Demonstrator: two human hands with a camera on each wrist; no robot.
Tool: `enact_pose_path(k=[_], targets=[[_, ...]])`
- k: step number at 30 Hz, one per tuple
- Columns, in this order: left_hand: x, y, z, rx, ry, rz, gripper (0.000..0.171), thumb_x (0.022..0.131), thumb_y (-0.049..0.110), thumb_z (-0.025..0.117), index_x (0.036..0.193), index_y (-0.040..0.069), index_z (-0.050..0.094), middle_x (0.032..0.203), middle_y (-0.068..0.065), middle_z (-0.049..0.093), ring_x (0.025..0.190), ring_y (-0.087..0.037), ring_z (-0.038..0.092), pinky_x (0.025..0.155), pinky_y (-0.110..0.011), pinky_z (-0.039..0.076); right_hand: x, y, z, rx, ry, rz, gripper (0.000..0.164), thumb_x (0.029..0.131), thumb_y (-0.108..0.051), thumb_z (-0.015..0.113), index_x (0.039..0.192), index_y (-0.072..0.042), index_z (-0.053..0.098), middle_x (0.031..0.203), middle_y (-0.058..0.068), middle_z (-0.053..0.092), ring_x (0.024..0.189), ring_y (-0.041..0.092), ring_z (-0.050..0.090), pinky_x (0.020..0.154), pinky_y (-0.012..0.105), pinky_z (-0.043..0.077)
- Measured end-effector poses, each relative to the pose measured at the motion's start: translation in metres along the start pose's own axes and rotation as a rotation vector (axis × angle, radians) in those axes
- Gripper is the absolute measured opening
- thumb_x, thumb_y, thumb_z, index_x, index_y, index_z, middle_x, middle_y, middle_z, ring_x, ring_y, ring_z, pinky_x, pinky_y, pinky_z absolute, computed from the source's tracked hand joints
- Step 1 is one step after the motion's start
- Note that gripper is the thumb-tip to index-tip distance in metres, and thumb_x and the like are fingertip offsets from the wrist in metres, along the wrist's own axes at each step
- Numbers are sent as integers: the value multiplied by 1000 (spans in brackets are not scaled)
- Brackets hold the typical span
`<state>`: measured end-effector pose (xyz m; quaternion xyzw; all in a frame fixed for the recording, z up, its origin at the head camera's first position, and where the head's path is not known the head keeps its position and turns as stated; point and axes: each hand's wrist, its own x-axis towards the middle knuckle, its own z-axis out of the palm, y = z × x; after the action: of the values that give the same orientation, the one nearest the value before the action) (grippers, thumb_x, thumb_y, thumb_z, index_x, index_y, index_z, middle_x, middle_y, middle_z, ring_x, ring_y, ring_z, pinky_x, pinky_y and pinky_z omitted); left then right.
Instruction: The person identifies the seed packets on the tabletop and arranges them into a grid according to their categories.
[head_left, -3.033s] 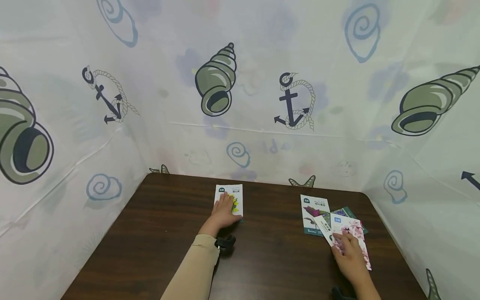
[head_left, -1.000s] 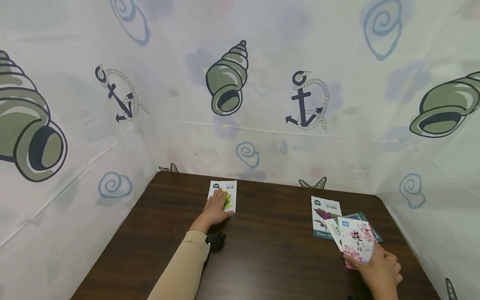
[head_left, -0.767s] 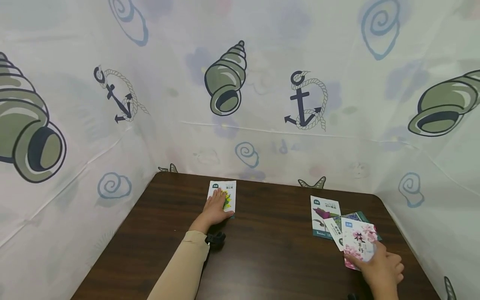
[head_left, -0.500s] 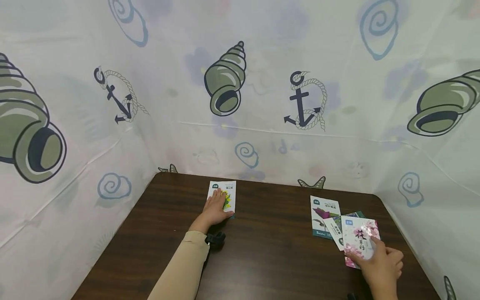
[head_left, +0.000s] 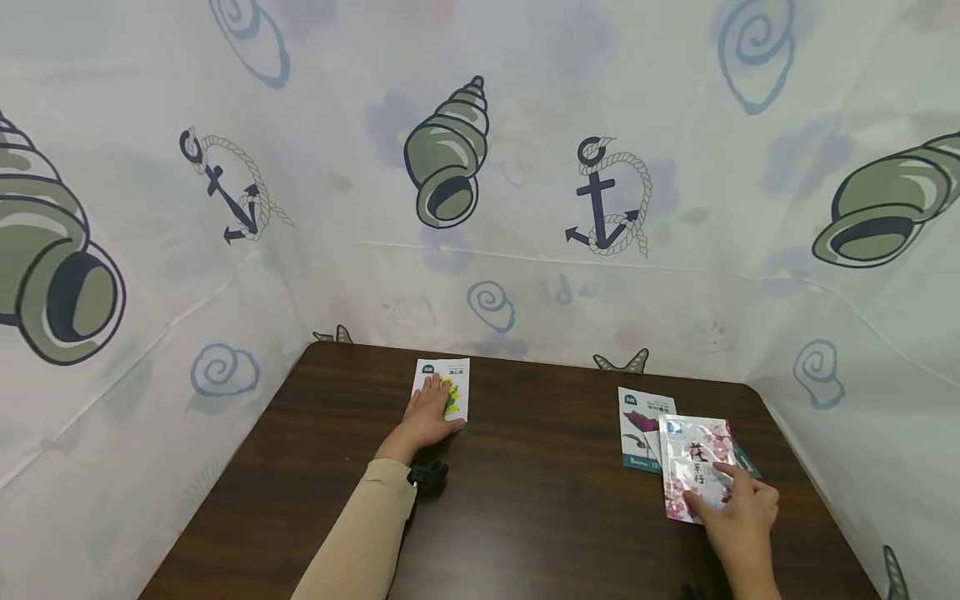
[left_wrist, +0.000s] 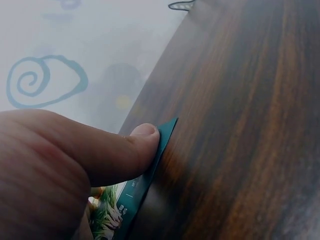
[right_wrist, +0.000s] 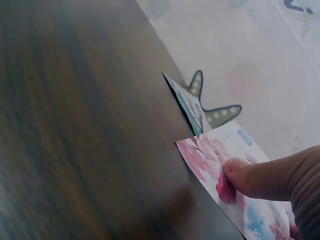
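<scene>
Gripping pink packet (head_left: pixel 681 463), right hand (head_left: pixel 738 512) at three o'clock on table (head_left: pixel 555 483), left hand (head_left: pixel 426 418) flat on yellow-flowered packet (head_left: pixel 454 400), eleven o'clock

A glossy white packet with pink blossoms (head_left: pixel 681 477), gripped in the right hand (head_left: pixel 738 512), partly hides a purple-flowered packet (head_left: pixel 640 423) and a green-cornered packet (head_left: pixel 746 461). A yellow-flowered white packet (head_left: pixel 461 390) lies flat under the left hand (head_left: pixel 424 418).

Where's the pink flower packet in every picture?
Head: right side, below the middle; the pink flower packet is held by the right hand.
Left wrist: it isn't in this one.
Right wrist: lower right; the pink flower packet again.
Shared landmark: the dark table shows in all three.
</scene>
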<state>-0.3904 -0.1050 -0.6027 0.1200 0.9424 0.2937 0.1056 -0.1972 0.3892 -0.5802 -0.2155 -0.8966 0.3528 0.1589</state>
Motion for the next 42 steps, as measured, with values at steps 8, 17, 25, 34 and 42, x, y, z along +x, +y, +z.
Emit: enact_pose_path(k=[8, 17, 25, 34, 42], targets=[[-1, -1, -2, 3, -14, -8, 101, 104, 44, 73, 175, 4, 14, 184, -19, -7, 172, -38, -10, 139, -59, -5, -9, -8, 11, 32, 17, -142, 63, 78, -1, 94, 135, 2, 66, 141, 37, 37, 132, 54, 34, 95, 57, 29], [1, 0, -3, 10, -13, 0, 102, 103, 47, 73, 176, 6, 14, 184, -17, -7, 172, -36, -9, 140, -58, -4, -11, -12, 19, 54, 10, -270, 57, 74, 3, 96, 125, 7, 71, 146, 41, 38, 138, 56, 38, 103, 59, 36], [3, -3, 0, 27, -9, 10, 102, 103, 47, 73, 175, 4, 15, 184, -18, -6, 172, -38, -8, 140, -60, -2, -14, -14, 23, 5, -15, -365, 42, 75, 0, 97, 112, 2, 77, 137, 34, 50, 126, 53, 48, 98, 60, 39], [2, -2, 0, 17, -13, 3, 101, 104, 45, 72, 175, 5, 14, 184, -17, -7, 172, -36, -9, 140, -58, -4, -19, -19, 28, -23, -47, -431, 34, 78, -2, 95, 110, -3, 81, 132, 31, 59, 122, 50, 53, 95, 55, 38], [-4, 3, -4, -6, -14, 15, 101, 104, 45, 72, 175, 4, 13, 184, -19, -8, 172, -37, -10, 140, -57, -7, -19, -21, 34, -45, -116, -540, 42, 79, -8, 96, 119, -6, 81, 134, 30, 64, 125, 51, 55, 99, 60, 37]])
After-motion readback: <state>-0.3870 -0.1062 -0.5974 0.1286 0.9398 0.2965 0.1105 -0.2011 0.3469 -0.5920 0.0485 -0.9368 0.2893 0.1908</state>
